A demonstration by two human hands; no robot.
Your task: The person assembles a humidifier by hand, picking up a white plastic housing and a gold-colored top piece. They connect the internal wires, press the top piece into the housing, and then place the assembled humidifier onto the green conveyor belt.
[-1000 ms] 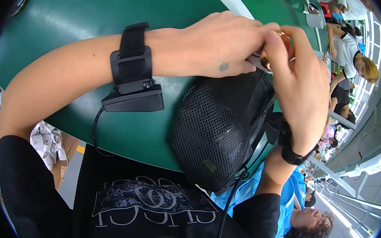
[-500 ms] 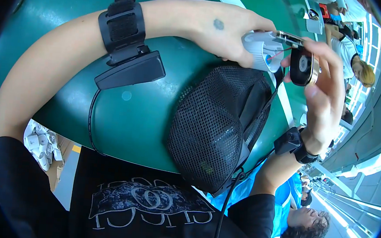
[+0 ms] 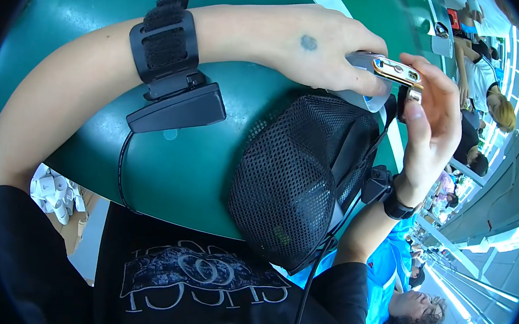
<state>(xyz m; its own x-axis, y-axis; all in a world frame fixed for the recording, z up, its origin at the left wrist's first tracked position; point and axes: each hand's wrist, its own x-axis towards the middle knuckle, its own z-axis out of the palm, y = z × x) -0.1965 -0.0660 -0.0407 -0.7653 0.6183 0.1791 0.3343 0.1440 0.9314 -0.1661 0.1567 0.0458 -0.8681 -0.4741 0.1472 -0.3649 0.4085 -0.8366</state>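
Near the table's far right side, my left hand grips a whitish plastic housing, its thumb pressed across the opening. A narrow gold-edged part with small cutouts sits at the housing's mouth; whether it is seated inside cannot be told. My right hand holds the small black-and-gold piece beside it, between thumb and fingers. Fingers hide much of that piece. Just below the hands lies a black mesh bag on the green table.
A cardboard box of white plastic parts stands below the table edge at left. A black cable runs past the bag. One person in blue sits close on the right; several others are farther off.
My right hand has turned the black-and-gold piece, so its round-centred black face no longer shows. The gold-edged part now faces up more. My left thumb has moved over the housing's opening.
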